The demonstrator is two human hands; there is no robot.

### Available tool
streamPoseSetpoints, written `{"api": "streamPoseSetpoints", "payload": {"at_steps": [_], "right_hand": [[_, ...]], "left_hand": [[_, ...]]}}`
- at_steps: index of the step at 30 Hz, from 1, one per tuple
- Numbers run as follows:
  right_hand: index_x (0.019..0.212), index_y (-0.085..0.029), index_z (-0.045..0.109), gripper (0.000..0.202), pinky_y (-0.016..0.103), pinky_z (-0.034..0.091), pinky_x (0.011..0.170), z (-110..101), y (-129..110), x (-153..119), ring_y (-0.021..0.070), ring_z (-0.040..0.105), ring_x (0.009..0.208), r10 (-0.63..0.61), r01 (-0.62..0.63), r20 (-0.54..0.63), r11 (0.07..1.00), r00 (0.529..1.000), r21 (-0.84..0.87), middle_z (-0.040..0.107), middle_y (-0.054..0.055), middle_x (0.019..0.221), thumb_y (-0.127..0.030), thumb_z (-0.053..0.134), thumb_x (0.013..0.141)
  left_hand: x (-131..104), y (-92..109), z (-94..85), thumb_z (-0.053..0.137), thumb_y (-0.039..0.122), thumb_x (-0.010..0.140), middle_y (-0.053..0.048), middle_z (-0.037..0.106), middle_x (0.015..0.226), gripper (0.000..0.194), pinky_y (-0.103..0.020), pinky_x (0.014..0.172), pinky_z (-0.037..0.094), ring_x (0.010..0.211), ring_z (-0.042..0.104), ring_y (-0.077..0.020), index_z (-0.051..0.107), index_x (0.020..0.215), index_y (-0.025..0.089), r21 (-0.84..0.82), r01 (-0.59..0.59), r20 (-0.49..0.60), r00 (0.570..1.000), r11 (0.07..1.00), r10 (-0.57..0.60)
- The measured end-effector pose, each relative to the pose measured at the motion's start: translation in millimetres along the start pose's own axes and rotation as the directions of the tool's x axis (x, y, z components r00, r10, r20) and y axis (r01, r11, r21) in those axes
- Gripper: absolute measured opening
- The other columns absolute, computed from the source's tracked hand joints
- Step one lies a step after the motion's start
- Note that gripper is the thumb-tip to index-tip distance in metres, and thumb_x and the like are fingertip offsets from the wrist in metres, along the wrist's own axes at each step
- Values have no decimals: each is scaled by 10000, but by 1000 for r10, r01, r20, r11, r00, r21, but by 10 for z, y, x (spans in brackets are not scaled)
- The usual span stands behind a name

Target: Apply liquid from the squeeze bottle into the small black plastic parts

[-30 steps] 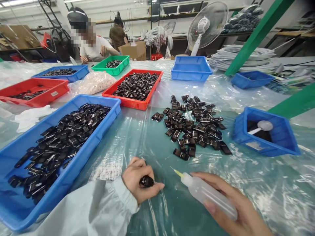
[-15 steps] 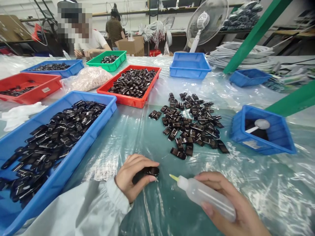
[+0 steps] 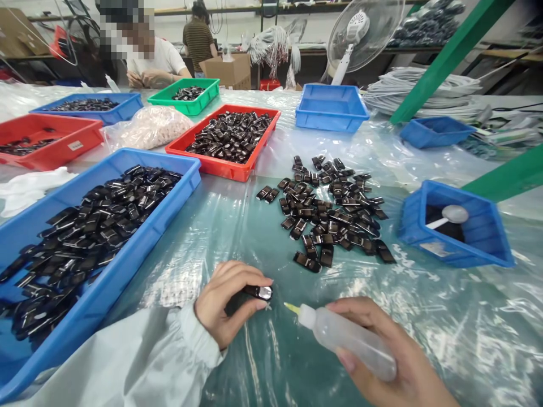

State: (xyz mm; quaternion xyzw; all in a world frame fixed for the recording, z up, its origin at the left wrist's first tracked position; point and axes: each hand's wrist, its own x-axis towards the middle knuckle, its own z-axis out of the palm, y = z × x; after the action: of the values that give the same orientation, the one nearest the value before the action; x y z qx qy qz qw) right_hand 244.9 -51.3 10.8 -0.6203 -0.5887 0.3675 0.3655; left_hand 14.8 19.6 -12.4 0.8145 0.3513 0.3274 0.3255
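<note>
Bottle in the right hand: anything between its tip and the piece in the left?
Nothing visible; only a gap separates the yellow tip from the black piece in the left hand. The loose pile lies farther off, outside that line.

The left hand (image 3: 231,302) hides part of a piece (image 3: 263,292); the right hand (image 3: 407,356), some of the bottle (image 3: 352,339). Cut off: the big tray (image 3: 148,240) at left and, past the far edge of the table (image 3: 237,232), the fan (image 3: 357,24) at top.
</note>
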Motion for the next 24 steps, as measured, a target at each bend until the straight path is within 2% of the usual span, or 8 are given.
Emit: {"api": "streamPoseSetpoints", "payload": {"at_steps": [6, 13, 18, 21, 24], "right_hand": [[891, -304, 591, 150, 273, 451, 427, -7, -8, 13, 207, 642, 587, 10, -9, 24, 1000, 1000, -24, 664, 12, 732, -330, 549, 750], [884, -300, 606, 143, 271, 474, 467, -8, -3, 18, 177, 628, 573, -31, 34, 32, 995, 999, -89, 646, 6, 741, -329, 556, 753], [907, -322, 620, 174, 270, 497, 520, -23, 59, 0, 189, 650, 649, -20, 23, 27, 994, 999, -104, 685, -5, 799, -339, 598, 735], [956, -326, 630, 205, 287, 535, 562, -64, 78, -6, 213, 670, 719, 2, 9, 93, 992, 996, -125, 703, 7, 868, -382, 604, 760], [997, -332, 627, 229, 287, 548, 540, -107, 76, -3, 249, 679, 815, 9, 7, 166, 996, 986, -94, 704, 21, 921, -409, 585, 786]], "left_hand": [[-16, 23, 7, 543, 228, 891, -84, 612, 1002, 159, -374, 796, 425, 929, 555, -231, 609, 1035, 209, -13, 37, -6, 999, 999, -37], [-17, 38, 6, 552, 206, 882, -80, 591, 1008, 170, -371, 809, 435, 931, 554, -226, 605, 1042, 215, -7, 8, 18, 1000, 1000, -8], [-15, 50, 14, 565, 180, 878, -71, 594, 1004, 173, -358, 786, 435, 917, 555, -213, 603, 1045, 210, -4, -48, 28, 998, 999, 48], [-2, 55, 22, 564, 215, 891, -77, 630, 951, 157, -367, 787, 434, 896, 556, -213, 607, 1040, 190, -26, -117, 9, 993, 993, 117], [7, 68, 29, 566, 248, 894, -79, 646, 910, 153, -374, 802, 433, 900, 544, -217, 618, 1019, 178, -38, -147, -21, 989, 988, 146]]}}
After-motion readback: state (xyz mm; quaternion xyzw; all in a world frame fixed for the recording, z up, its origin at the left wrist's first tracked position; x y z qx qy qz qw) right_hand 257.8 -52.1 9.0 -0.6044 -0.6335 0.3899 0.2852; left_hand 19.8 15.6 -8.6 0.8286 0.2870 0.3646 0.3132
